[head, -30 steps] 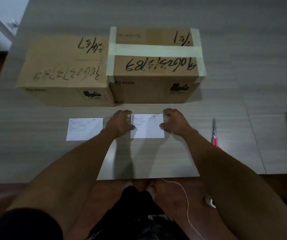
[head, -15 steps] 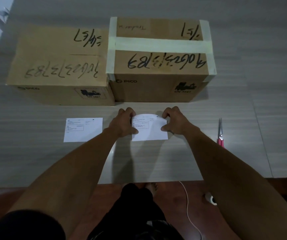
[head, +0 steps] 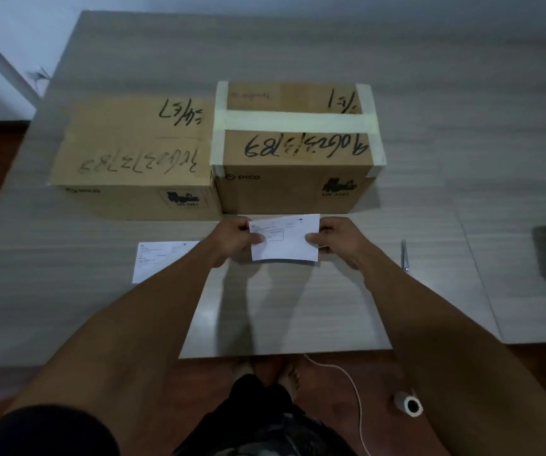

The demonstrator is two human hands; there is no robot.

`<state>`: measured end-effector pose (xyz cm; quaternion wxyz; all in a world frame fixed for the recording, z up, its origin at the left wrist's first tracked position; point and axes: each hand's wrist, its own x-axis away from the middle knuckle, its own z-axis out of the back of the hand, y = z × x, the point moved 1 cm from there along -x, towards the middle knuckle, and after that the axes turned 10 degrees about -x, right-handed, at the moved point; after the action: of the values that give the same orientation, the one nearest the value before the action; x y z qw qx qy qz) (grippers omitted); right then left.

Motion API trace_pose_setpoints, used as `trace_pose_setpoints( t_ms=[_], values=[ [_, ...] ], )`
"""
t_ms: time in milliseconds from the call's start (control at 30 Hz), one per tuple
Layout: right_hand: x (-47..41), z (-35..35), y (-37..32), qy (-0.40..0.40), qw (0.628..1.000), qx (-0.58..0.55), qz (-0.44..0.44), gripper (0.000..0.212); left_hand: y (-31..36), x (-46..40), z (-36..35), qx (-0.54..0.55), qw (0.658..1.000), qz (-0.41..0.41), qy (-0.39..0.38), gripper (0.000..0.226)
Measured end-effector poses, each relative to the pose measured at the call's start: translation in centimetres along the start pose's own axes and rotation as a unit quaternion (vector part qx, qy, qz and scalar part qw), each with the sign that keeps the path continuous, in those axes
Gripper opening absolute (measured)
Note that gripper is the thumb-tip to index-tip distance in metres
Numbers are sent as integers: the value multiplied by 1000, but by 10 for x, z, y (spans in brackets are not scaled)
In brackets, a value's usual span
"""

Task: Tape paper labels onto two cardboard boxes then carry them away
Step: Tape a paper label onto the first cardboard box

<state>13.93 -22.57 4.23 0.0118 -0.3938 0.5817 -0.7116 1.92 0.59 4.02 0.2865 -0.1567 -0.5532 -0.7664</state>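
Note:
Two cardboard boxes stand side by side on the grey table: a plain left box (head: 133, 149) and a right box (head: 294, 149) with pale tape strips across its top. Just in front of the right box, a white paper label (head: 289, 240) is lifted off the table. My left hand (head: 235, 238) pinches its left edge and my right hand (head: 337, 238) pinches its right edge. A second paper label (head: 156, 261) lies flat on the table to the left, partly hidden by my left forearm.
Scissors (head: 404, 255) lie on the table to the right of my right hand. A roll of tape (head: 408, 403) and a white cable (head: 354, 390) rest on the brown floor below the table edge (head: 285, 352). Shoes show at the far right.
Both hands closed on the label's side edges and raised it from the table toward the right box. The view has pulled back.

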Motion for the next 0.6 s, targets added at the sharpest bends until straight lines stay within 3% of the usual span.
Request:
trace_pose_setpoints(
  t_ms=[100,233,300,433,600],
  values=[
    [10,5,-25,-4,999,-29,15,18,23,12,13,49,999,2,-20,25],
    [25,11,-63,-3,997,-42,62,5,57,29,28,68,997,-31,13,18],
    [30,12,-78,-7,995,-52,81,6,74,39,32,88,994,-49,36,13],
    [36,16,-105,3,990,-68,122,11,101,54,39,93,986,-94,105,26],
    [32,21,-130,59,982,-80,158,15,130,58,43,108,969,-114,191,23]
  ],
)
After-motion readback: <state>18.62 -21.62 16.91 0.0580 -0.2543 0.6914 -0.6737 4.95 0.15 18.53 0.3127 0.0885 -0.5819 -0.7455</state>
